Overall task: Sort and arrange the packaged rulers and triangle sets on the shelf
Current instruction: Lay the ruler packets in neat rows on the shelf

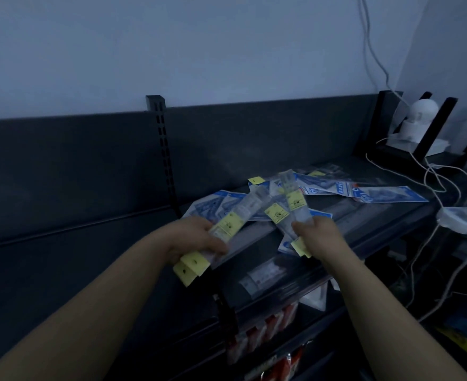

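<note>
- Two bare hands are over a dark shelf (345,237), each holding its own bundle.
- Left grip (196,237): fingers and thumb are curled round a bundle of long ruler packs (235,220), which angles up and away toward the right. Yellow tags (189,268) stick out below the palm.
- Right grip (320,235): closed on a second bundle of ruler packs (291,202), thumb on top and the fingers hidden beneath. These packs fan apart at their far ends. The two bundles lean toward each other; I cannot tell whether they touch.
- Both bundles are narrow sleeves of clear, glossy plastic with yellow paper labels stuck across them. The print is too small to read.
- Behind the hands, flat triangle set packs (392,193) in blue and white lie in a loose, overlapping heap on the shelf, some running toward the right.
- One more clear pack (262,276) lies below the hands; I cannot tell which level it rests on.
- Shelf and back panel (254,138) are matte dark metal, with a slotted upright (163,149) on the left.
- Left of the heap, the shelf shows bare.
- On the right, white cables (430,171), a power strip (463,215) and a rounded white camera (419,116) crowd the end.
- Red packs (271,325) hang along the level below.
</note>
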{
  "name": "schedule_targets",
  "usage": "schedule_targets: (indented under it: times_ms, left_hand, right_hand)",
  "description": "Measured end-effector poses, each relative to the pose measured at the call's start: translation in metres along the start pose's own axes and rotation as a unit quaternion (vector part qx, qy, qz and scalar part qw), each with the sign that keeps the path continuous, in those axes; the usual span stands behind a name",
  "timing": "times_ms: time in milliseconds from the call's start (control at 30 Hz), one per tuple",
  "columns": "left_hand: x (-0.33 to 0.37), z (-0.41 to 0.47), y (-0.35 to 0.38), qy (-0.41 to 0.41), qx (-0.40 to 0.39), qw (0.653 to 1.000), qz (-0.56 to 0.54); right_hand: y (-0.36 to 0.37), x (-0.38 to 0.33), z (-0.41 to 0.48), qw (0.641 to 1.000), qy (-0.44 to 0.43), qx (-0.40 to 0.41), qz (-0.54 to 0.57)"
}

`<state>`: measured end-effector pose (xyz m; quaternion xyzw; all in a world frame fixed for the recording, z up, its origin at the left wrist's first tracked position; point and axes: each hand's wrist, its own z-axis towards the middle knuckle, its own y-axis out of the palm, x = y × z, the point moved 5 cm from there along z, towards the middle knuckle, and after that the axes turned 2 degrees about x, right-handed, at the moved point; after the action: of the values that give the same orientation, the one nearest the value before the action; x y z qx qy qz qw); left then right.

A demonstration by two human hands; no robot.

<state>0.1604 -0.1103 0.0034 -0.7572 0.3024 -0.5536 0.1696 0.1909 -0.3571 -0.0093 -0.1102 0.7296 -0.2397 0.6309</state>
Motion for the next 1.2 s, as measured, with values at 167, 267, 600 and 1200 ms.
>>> schedule_targets:
  times_ms: [167, 267, 600, 1200]
  left_hand:
    - [-0.001, -0.019, -0.017, 0.018, -0.09, 0.982, -0.163]
    - [-0.007, -0.028, -0.031, 0.028, -0.085, 0.976, -0.197]
    - [-0.051, -0.068, -0.057, 0.022, 0.083, 0.961, -0.265]
    - [-0.249, -0.328, -0.167, -0.042, 0.331, 0.87, -0.362]
  right_hand:
    - [0.001, -0.016, -0.008, 0.998, -0.038, 0.027, 0.029]
    - [0.007, -0.025, -0.013, 0.996, -0.054, 0.026, 0.061]
    - [0.067, -0.059, -0.061, 0.99, -0.109, -0.017, 0.092]
    - [0.301, -0.166, -0.306, 0.93, -0.209, -0.272, 0.129]
